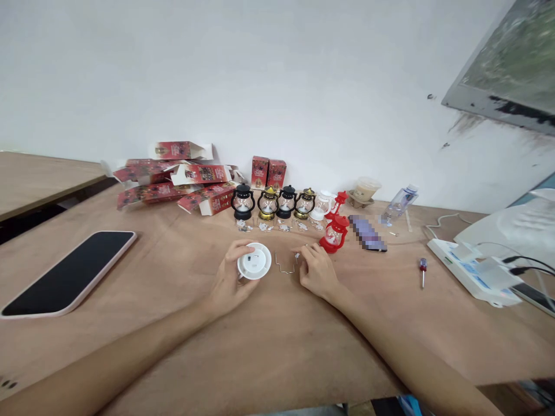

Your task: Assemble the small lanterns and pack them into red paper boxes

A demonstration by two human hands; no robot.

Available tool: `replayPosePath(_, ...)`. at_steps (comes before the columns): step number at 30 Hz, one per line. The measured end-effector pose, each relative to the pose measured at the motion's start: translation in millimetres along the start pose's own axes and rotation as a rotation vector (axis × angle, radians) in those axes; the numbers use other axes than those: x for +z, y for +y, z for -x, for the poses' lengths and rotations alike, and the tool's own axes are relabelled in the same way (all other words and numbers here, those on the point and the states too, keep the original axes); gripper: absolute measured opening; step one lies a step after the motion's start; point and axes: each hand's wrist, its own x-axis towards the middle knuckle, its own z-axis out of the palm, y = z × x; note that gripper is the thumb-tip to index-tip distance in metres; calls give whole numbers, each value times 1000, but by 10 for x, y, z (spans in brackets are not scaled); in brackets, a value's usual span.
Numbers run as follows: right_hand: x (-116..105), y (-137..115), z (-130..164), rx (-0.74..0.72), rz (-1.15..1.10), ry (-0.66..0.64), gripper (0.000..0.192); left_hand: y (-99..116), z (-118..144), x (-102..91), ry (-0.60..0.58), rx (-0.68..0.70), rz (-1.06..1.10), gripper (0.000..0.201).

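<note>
At the left of the frame a black smartphone in a pink case (69, 271) lies flat on the brown wooden counter (277, 341). Behind it, a heap of red printed cardboard boxes (173, 182) rests against the wall.

At centre, the left hand (229, 283) is closed around a round white plastic lantern base (254, 261), underside up. Just beside it on the right lies a thin bent wire handle (286, 266). The right hand (316, 270) rests with fingertips on the wire's far end; whether it pinches the wire cannot be told.

Judged step: fitting the handle to the base. The next move calls for aligning the wire ends with the mounting holes.

Further right stand a red plastic miniature lantern (335, 234) and a small red-handled screwdriver (422, 271). The holes are too small to make out; one object is pixelated.
</note>
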Motion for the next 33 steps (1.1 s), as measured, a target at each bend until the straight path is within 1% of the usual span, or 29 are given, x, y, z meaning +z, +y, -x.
replayPosePath(3,4,-10,-1,36,43,-17,38,5,-11,2,19,11,2,46)
replayPosePath(9,82,41,-3,70,91,-53,15,-16,12,29,34,14,-20,43)
replayPosePath(14,140,103,-4,53,97,-39,12,-51,42,41,19,9,-10,44)
replayPosePath(17,162,132,-1,23,78,18,15,-43,49,39,-8,-7,21,44)
replayPosePath(21,128,125,8,-36,4,144,17,8,17,21,-40,-18,50,40)
replayPosePath(26,8,-30,52,-149,-144,296,18,41,-8,26,-59,7,86,38)
replayPosePath(29,-16,-149,79,-200,-216,337,18,46,0,39,-88,24,79,38)
replayPosePath(33,-15,-242,81,-226,-293,351,19,63,-5,39,-98,59,90,38)
